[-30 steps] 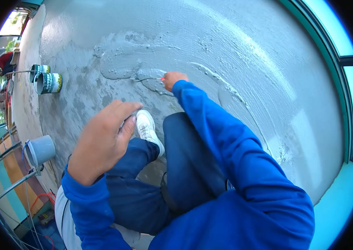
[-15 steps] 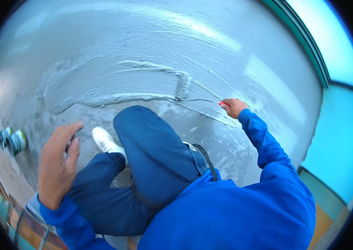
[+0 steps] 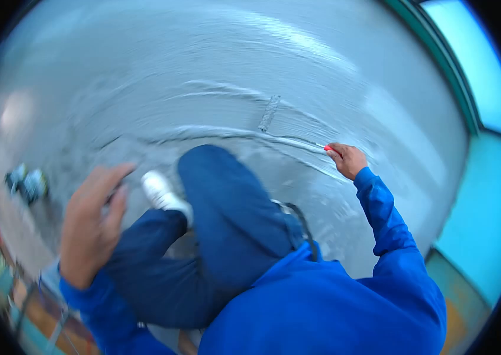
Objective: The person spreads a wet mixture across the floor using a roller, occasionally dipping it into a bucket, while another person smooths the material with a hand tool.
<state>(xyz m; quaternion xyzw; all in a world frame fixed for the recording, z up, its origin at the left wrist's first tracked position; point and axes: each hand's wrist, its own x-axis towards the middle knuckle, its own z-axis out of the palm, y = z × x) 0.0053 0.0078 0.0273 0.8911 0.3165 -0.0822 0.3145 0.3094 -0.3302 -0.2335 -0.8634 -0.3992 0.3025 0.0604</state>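
My right hand grips the red handle of a paint roller, its arm stretched out in front and to the right. The roller's textured sleeve lies on a floor coated with wet grey material, where curved ridges and streaks run beside it. My left hand hovers near my left knee, slightly blurred, its thumb and index finger apart and nothing seen between them. Close beyond it my white shoe rests on the floor.
A teal rail and light teal panels border the floor on the right. On the left sit bundled blue-white objects, blurred. Thin metal bars stand at the lower left.
The view has shifted slightly, so most things sit a little further right. The roller has moved a little up and right, and its sleeve is more tilted. My right hand keeps its grip.
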